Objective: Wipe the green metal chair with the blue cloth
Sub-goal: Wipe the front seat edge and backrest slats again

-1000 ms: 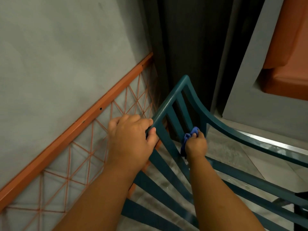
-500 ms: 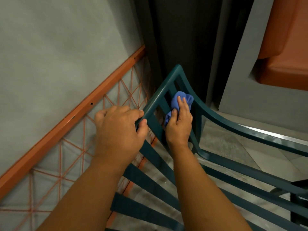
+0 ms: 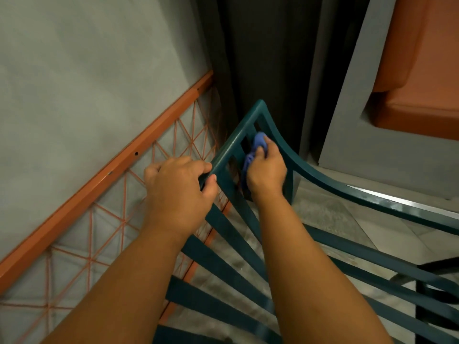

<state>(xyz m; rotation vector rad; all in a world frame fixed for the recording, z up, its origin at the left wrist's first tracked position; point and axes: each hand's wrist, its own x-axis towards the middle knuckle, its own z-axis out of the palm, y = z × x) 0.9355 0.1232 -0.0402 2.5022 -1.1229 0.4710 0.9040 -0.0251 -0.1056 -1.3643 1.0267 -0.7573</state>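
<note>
Two hands on green chair (image 3: pixel 323 180), left hand (image 3: pixel 178 192) gripping rail, right hand (image 3: pixel 267 170) pinching blue cloth (image 3: pixel 250 155) against upright slat

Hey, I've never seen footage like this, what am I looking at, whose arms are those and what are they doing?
This is one picture from a camera worn on a person's head, looking down at their own bare arms. No machine is involved. The left hand grips the top rail of a green metal chair, steadying it. The right hand holds a blue cloth against a slat near the chair's corner, wiping it. Beside the chair stands an orange wire-frame panel against a grey wall.
</note>
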